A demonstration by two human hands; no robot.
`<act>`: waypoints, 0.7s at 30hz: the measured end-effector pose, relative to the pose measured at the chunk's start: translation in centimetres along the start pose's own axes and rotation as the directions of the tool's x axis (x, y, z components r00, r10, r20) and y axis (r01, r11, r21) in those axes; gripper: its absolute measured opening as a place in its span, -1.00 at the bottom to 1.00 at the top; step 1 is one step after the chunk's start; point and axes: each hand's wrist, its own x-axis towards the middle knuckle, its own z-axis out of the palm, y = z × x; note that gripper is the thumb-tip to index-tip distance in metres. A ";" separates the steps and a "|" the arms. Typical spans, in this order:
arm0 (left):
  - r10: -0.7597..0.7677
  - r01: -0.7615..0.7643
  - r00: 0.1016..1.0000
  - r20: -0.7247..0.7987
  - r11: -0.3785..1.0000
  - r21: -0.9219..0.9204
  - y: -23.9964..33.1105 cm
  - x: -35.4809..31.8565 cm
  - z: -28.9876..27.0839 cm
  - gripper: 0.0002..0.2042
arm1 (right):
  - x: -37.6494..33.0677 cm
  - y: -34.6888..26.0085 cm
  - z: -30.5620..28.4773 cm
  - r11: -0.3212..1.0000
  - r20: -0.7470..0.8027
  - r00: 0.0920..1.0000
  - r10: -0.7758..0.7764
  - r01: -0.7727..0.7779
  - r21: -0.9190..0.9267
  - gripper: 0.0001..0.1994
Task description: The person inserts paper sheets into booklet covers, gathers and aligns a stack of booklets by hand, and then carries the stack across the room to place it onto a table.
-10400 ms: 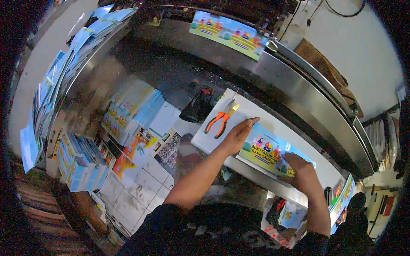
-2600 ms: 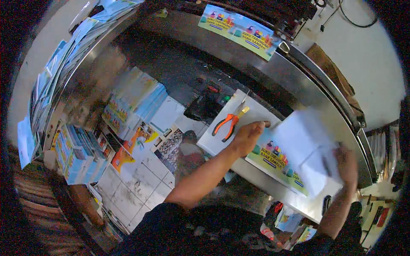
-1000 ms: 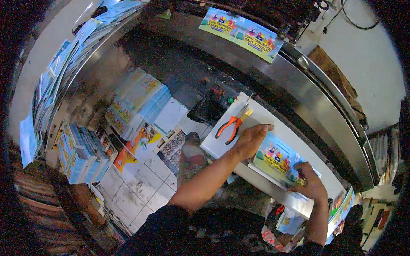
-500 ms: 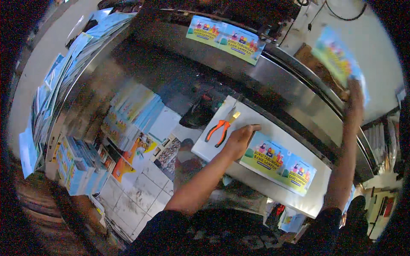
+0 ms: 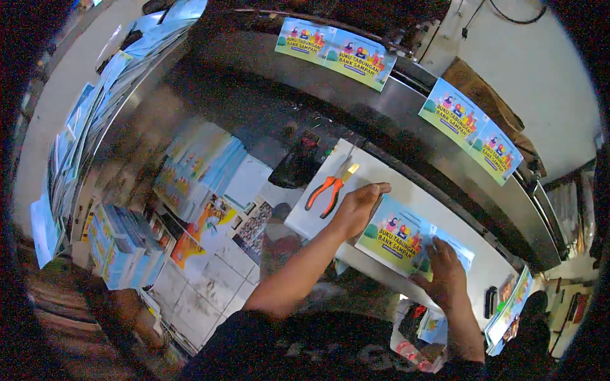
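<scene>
A stack of printed sheets, light blue and green with cartoon figures, lies on a white board in front of me. My left hand rests beside the stack's left end, its fingers stretched out and close together. Over the right part of the sheets lies my right hand, fingers apart and the thumb near the close edge. It covers part of the print. A pair of pliers with orange-and-black handles lies on the board left of my left hand.
Matching sheets, one at the upper middle and another at the right, lie along a curved metal rail. Booklet piles stand at lower left. A long row of papers fills the left ledge.
My right hand has come down from the upper right to the stack. The sheet it carried now lies on the metal rail. My left hand has stayed about where it was.
</scene>
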 end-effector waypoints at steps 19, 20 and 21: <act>0.143 -0.140 0.989 0.028 0.881 0.452 1.3 -0.2 0.7 -0.49 | -1.0 -1.1 0.9 1.000 -0.039 0.999 -0.001 0.000 -0.023 -0.34; 0.140 -0.138 0.990 0.028 0.888 0.440 1.3 -0.2 0.7 -0.48 | -0.9 -0.7 0.2 0.998 -0.032 0.998 -0.053 0.054 0.025 -0.40; 0.138 -0.135 0.990 0.025 0.892 0.431 1.3 -0.2 0.6 -0.48 | -0.7 -0.1 -0.5 0.991 -0.028 0.994 -0.109 0.111 0.077 -0.46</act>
